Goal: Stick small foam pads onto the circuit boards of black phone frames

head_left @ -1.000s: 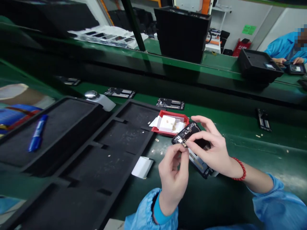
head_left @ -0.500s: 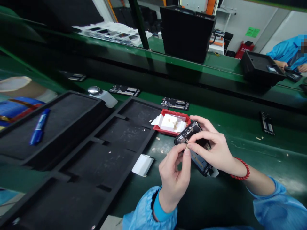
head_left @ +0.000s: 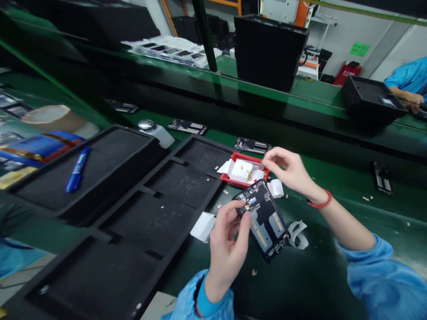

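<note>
Red tray taken as landmark. Contents: white block with small tan bits on top, plus white paper.

Phone frame lies just on the near side of the red tray, tilted, inner side up. Left hand: grip closed on the frame's upper left edge, thumb against fingers. Right hand: fingertips by the red tray's right corner, thumb and fingers curled; cannot tell whether this grip is closed or holds a piece.

Black divided tray, left of the red tray: shallow compartments, tiny pale specks inside. Black box, farther left: blue marker on its top. White bottle, left and beyond: metal cap, contents not visible. Black bin, well beyond to the right: one pale-faced piece inside.
</note>
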`<state>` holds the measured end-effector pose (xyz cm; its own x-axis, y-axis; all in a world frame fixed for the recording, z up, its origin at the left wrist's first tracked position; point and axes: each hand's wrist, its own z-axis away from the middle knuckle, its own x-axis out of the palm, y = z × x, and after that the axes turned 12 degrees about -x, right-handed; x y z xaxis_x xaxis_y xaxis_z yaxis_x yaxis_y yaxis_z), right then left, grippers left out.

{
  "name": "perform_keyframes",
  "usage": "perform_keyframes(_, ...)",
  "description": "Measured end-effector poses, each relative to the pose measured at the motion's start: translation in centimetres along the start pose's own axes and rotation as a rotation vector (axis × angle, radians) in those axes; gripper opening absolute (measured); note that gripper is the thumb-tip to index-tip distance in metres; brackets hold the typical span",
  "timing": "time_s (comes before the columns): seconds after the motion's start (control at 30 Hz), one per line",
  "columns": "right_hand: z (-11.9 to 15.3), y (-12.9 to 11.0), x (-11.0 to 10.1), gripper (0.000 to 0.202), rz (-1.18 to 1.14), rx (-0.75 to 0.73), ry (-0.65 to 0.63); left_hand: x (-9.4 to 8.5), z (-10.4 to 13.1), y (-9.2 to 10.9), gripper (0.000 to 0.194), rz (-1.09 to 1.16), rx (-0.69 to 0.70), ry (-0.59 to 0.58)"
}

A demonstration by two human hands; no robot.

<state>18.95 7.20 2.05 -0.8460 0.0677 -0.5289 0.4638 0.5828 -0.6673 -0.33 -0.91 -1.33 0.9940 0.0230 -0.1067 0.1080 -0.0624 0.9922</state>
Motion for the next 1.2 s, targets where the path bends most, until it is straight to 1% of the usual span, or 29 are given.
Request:
perform_keyframes(0.07, -1.8, 2.7, 1.4, 0.016, 0.026, 0.000, -0.105, -0.7, 0.3, -0.1, 0.030, 0.015, -0.043, 0.059)
perform_keyframes(0.13, -2.9, 4.5, 2.8, 0.018, 0.056, -0.008, -0.177, -1.0, 0.5, 0.1, 0.039, 0.027, -0.059, 0.104)
perform_keyframes(0.2, -3.2, 5.1, 3.4, 0.020, 0.081, -0.022, -0.201, -0.9, 0.5, 0.6, 0.037, 0.028, -0.043, 0.132)
perform_keyframes(0.23, -3.2, 5.1, 3.4, 0.021, 0.090, -0.032, -0.197, -0.7, 0.5, 0.9, 0.034, 0.027, -0.031, 0.147)
perform_keyframes(0.3, -2.7, 4.2, 2.5, 0.020, 0.106, -0.055, -0.163, -0.3, 0.3, 1.4, 0.031, 0.024, -0.013, 0.167)
perform_keyframes(0.4, -1.3, 1.3, 0.3, 0.013, 0.121, -0.093, -0.071, 0.3, 0.0, 1.9, 0.029, 0.029, 0.003, 0.177)
perform_keyframes(0.43, -0.6, -0.1, -0.4, 0.010, 0.126, -0.102, -0.012, 0.5, 0.0, 2.1, 0.029, 0.033, 0.004, 0.179)
perform_keyframes(0.5, 1.0, -3.1, -1.2, 0.009, 0.133, -0.107, 0.150, 0.9, 0.0, 2.3, 0.029, 0.037, 0.015, 0.181)
perform_keyframes(0.53, 1.9, -4.6, -1.3, 0.010, 0.130, -0.099, 0.228, 1.0, 0.0, 2.4, 0.028, 0.035, 0.025, 0.182)
perform_keyframes(0.57, 2.7, -6.0, -1.3, 0.011, 0.118, -0.087, 0.278, 1.1, 0.1, 2.5, 0.028, 0.032, 0.038, 0.182)
perform_keyframes(0.6, 3.5, -7.2, -1.1, 0.012, 0.095, -0.071, 0.299, 1.2, 0.1, 2.6, 0.028, 0.029, 0.050, 0.179)
perform_keyframes(0.67, 4.7, -8.8, -0.6, 0.013, 0.033, -0.027, 0.268, 1.4, 0.3, 2.8, 0.031, 0.029, 0.077, 0.179)
perform_keyframes(0.73, 5.3, -9.5, 0.0, 0.013, -0.025, 0.022, 0.237, 1.6, 0.5, 3.0, 0.035, 0.036, 0.089, 0.179)
perform_keyframes(0.83, 5.3, -9.4, 0.5, 0.012, -0.060, 0.059, 0.254, 1.7, 0.7, 3.2, 0.038, 0.054, 0.103, 0.179)
perform_keyframes(1.03, 5.0, -9.2, 0.8, 0.013, -0.046, 0.048, 0.260, 1.8, 0.9, 3.2, 0.039, 0.035, 0.142, 0.209)
perform_keyframes(1.13, 5.0, -9.3, 1.1, 0.014, -0.047, 0.056, 0.288, 1.8, 1.0, 3.1, 0.040, 0.001, 0.164, 0.245)
perform_keyframes(1.2, 5.0, -9.4, 1.4, 0.014, -0.065, 0.067, 0.309, 1.8, 1.1, 3.1, 0.044, -0.014, 0.182, 0.265)
